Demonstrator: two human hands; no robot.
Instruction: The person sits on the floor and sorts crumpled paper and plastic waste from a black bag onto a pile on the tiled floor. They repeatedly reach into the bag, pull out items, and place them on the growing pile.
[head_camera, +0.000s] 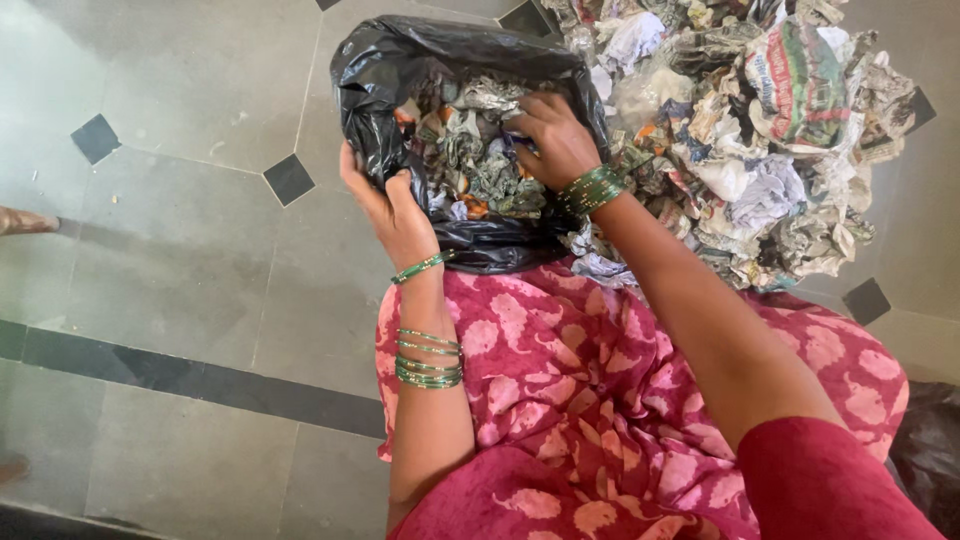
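Observation:
A black plastic bag lies open on the floor in front of my lap, stuffed with crumpled newspaper balls. My left hand grips the bag's near-left rim and holds the mouth open. Inside the bag's mouth, my right hand presses down on the crumpled paper, fingers curled over it. Green bangles sit on both wrists.
A big heap of crumpled newspaper lies on the floor at the upper right, touching the bag. Grey floor tiles with small black diamond insets spread to the left. Another person's foot shows at the left edge. My pink patterned garment covers my lap.

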